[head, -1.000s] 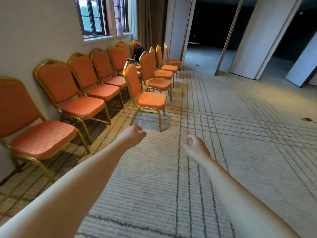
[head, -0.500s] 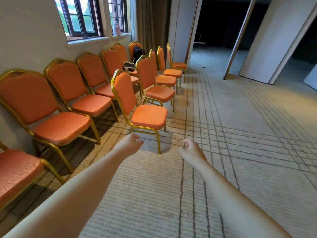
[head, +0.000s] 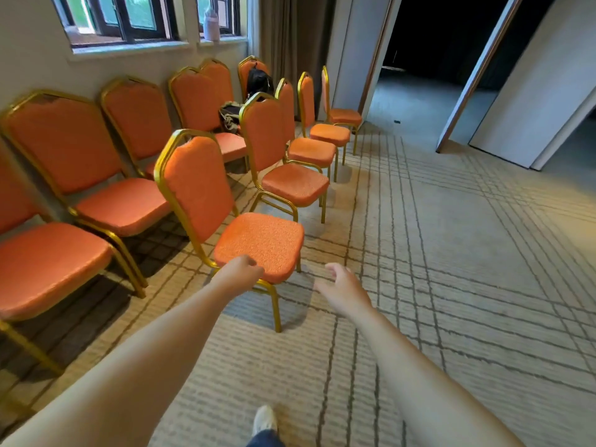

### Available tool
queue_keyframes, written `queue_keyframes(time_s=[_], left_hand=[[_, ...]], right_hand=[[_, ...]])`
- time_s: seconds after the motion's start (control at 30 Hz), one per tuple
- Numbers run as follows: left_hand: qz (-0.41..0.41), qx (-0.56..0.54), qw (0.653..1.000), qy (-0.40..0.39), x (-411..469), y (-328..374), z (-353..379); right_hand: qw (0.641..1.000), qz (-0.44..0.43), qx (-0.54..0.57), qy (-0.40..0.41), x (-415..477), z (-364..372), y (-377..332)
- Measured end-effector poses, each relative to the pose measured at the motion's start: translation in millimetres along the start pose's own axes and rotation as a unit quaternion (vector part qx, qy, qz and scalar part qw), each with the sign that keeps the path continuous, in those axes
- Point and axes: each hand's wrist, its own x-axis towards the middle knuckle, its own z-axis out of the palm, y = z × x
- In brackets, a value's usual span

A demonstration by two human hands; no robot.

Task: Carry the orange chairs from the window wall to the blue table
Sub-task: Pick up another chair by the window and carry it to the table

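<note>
- Stepping forward: one pale shoe [head: 265, 419] and a dark trouser cuff show at 6 o'clock on the striped carpet [head: 451, 285].
- Both bare forearms reach out toward 12 o'clock.
- Left hand [head: 240, 274]: seen from the back, fingers curled in toward the palm. It overlaps the near corner of a seat; whether it touches or grips the edge cannot be told.
- Right hand [head: 343, 290]: fingers loosely bent and slightly spread, thumb held apart. It holds nothing and hangs over the carpet just beside the same seat, at its 3 o'clock side.
- Nearest orange chair [head: 258, 243]: gold frame, upright on all visible legs, standing clear of the wall just ahead at 12 o'clock, its seat facing 3 o'clock.
- Front row of chairs [head: 295, 185]: four more of the same kind line up behind it, running away toward 12 o'clock.
- Wall row of chairs [head: 122, 204]: backs against the window wall, stretching from 9 o'clock round to 11 o'clock.
- Small bag [head: 229, 116] lies on a wall-row seat at 11 o'clock; a black backpack [head: 259, 82] stands on the seat beyond it.
- Windowsill [head: 129, 48] above the wall row carries a pale bottle [head: 211, 25], upright.
- Brown curtain [head: 290, 37] hangs at 12 o'clock.
- Dark doorway [head: 429, 43] opens at 1 o'clock; white partition panels [head: 532, 91] stand at 2 o'clock.
</note>
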Motion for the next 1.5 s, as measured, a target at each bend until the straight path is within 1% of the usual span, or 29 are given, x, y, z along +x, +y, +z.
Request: queue_keyframes(time_s=[0.13, 0.3, 0.4, 0.57, 0.67, 0.77, 0.9, 1.0, 1.1, 1.23, 1.33, 1.43, 1.5], left_hand=[[-0.011, -0.008, 1.0, 0.014, 111, 44, -11], [-0.029, 0.01, 0.999, 0.017, 213, 82, -12], [-0.046, 0.001, 0.999, 0.023, 267, 97, -7], [-0.1, -0.018, 0.992, 0.071, 366, 118, 12], [-0.138, -0.041, 0.984, 0.106, 415, 140, 21], [-0.183, -0.036, 0.974, 0.125, 446, 165, 28], [-0.25, -0.045, 0.955, 0.155, 481, 186, 30], [-0.288, -0.085, 0.938, 0.174, 505, 179, 24], [-0.337, -0.118, 0.914, 0.193, 534, 161, 16], [-0.398, -0.164, 0.876, 0.218, 563, 142, -1], [-0.427, -0.206, 0.847, 0.242, 578, 131, -13], [-0.467, -0.222, 0.816, 0.261, 580, 126, -18], [-0.5, -0.242, 0.783, 0.279, 580, 117, -17]], right_hand=[[1.0, 0.0, -0.018, -0.011, 105, -34, -8], [0.999, -0.007, -0.028, -0.027, 222, -71, -14], [0.998, -0.027, -0.04, -0.043, 291, -84, -16], [0.985, -0.101, -0.077, -0.119, 423, -108, -14], [0.969, -0.14, -0.12, -0.165, 501, -132, -14], [0.95, -0.167, -0.163, -0.208, 568, -152, -21], [0.923, -0.211, -0.198, -0.253, 646, -152, -49], [0.9, -0.256, -0.217, -0.279, 691, -133, -75], [0.871, -0.295, -0.237, -0.313, 733, -104, -104], [0.835, -0.323, -0.261, -0.361, 774, -72, -141], [0.809, -0.35, -0.279, -0.381, 800, -50, -170], [0.771, -0.375, -0.303, -0.416, 815, -27, -197], [0.739, -0.403, -0.324, -0.432, 824, -3, -217]])
